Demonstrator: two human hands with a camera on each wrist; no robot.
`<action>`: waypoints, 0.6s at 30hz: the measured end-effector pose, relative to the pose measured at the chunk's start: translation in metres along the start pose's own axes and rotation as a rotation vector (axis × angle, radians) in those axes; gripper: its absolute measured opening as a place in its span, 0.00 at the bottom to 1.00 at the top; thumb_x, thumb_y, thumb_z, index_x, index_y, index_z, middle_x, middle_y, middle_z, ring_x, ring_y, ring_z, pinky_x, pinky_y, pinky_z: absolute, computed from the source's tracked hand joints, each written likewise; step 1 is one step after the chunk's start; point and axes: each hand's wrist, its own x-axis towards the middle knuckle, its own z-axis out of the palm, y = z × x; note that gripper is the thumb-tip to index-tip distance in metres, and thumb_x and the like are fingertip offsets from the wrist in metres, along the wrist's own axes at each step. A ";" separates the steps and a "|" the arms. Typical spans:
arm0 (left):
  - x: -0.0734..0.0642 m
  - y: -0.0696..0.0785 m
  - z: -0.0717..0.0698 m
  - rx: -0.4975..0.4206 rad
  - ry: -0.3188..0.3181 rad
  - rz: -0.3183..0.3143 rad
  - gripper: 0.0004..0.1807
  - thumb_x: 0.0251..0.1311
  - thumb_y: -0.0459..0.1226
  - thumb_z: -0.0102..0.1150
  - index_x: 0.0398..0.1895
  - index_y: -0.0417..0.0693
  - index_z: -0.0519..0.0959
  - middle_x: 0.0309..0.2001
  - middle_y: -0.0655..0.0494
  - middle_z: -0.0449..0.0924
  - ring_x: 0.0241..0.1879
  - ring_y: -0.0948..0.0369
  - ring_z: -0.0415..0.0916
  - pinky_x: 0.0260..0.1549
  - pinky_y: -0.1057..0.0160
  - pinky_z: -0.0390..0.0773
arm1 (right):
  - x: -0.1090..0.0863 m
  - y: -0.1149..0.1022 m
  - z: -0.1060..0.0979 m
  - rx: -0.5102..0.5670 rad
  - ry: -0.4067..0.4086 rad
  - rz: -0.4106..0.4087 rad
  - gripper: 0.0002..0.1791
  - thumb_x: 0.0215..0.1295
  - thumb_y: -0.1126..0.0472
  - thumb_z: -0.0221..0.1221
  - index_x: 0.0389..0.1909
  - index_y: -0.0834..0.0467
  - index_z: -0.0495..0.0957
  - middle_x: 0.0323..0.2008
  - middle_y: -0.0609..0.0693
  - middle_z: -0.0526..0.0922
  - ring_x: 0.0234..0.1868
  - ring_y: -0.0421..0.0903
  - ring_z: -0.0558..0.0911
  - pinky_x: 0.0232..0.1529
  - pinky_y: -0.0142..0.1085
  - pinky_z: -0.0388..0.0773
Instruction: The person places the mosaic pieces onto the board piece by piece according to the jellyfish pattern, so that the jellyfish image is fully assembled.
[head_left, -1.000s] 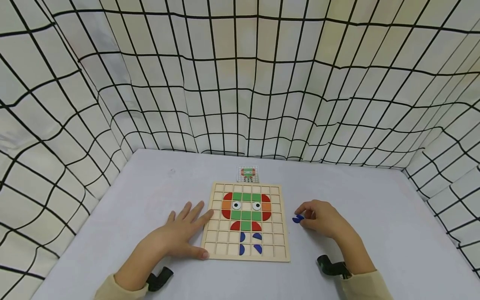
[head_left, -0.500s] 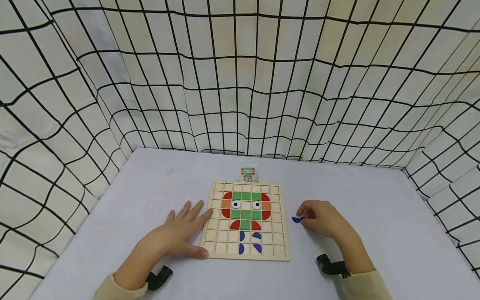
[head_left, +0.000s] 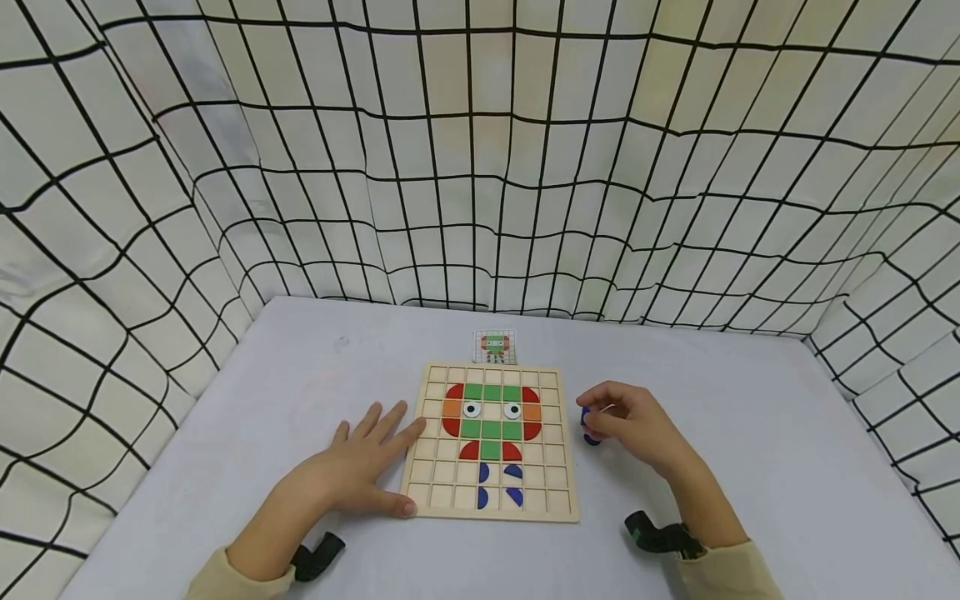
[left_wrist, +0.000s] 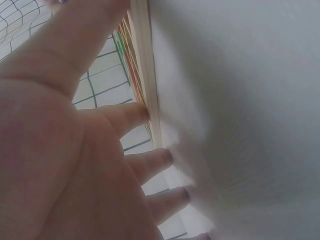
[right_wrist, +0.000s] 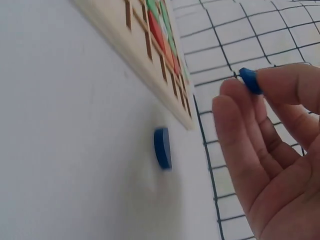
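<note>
A wooden grid board lies on the table, bearing a figure of red, green, orange and blue pieces with two eye pieces. My left hand is spread flat, with thumb and index finger touching the board's left edge. To the right of the board, my right hand pinches a blue half-round piece between thumb and fingertips, above the table. A second blue half-round piece lies on the table beneath that hand. Blue half-round pieces also sit in the lower cells of the board.
A small pattern card with a similar figure lies just beyond the board's far edge. The white table is enclosed by a black net over white cloth. Black wrist devices sit under both forearms.
My right hand has risen from the table with one blue half-round piece and shifted slightly left. The other blue piece stays on the table. My left hand and the board stay in place.
</note>
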 end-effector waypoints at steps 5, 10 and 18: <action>0.000 0.001 -0.001 0.005 -0.002 -0.001 0.61 0.42 0.68 0.70 0.79 0.56 0.56 0.80 0.43 0.43 0.78 0.36 0.36 0.65 0.23 0.42 | 0.001 -0.006 0.007 0.180 -0.023 -0.016 0.17 0.69 0.64 0.60 0.54 0.69 0.76 0.44 0.60 0.82 0.42 0.52 0.86 0.44 0.39 0.85; 0.001 0.000 -0.001 0.009 -0.005 -0.004 0.61 0.42 0.68 0.70 0.79 0.57 0.55 0.80 0.44 0.43 0.78 0.36 0.35 0.65 0.23 0.42 | 0.002 -0.011 0.015 0.232 -0.048 -0.011 0.17 0.70 0.64 0.59 0.55 0.69 0.74 0.43 0.58 0.83 0.41 0.52 0.86 0.44 0.39 0.85; 0.000 0.000 -0.001 -0.003 -0.002 0.001 0.62 0.41 0.68 0.70 0.79 0.56 0.55 0.80 0.43 0.43 0.77 0.35 0.35 0.64 0.23 0.42 | 0.008 -0.020 0.039 0.229 -0.121 -0.003 0.16 0.68 0.63 0.61 0.52 0.67 0.76 0.41 0.56 0.85 0.41 0.53 0.85 0.44 0.40 0.85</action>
